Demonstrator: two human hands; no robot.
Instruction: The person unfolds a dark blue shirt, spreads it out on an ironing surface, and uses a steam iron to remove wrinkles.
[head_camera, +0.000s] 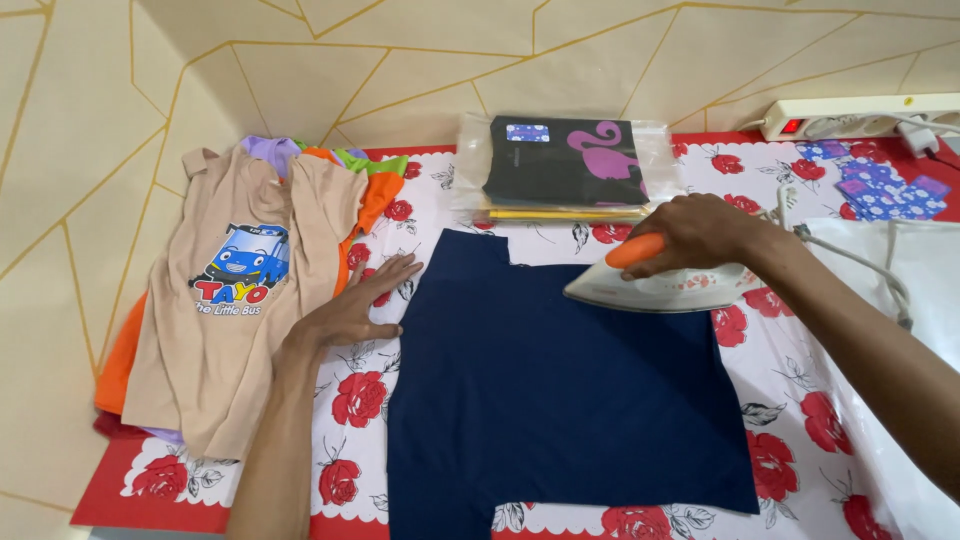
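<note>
The navy garment (560, 390) lies flat on my rose-print cloth (790, 400). My left hand (355, 310) rests spread and flat at its left edge. My right hand (695, 232) wraps the orange handle of the white iron (660, 285), which sits on its upper edge. Beyond lies a folded clothes pile (240, 290).

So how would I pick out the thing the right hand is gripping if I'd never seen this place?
Start at the rose-patterned cloth spread over the work surface, then find the flat navy garment in its middle. On that garment's upper right edge sits the iron, under the right hand. It is the only hard white thing there, with an orange handle and a pale cord trailing right.
</note>
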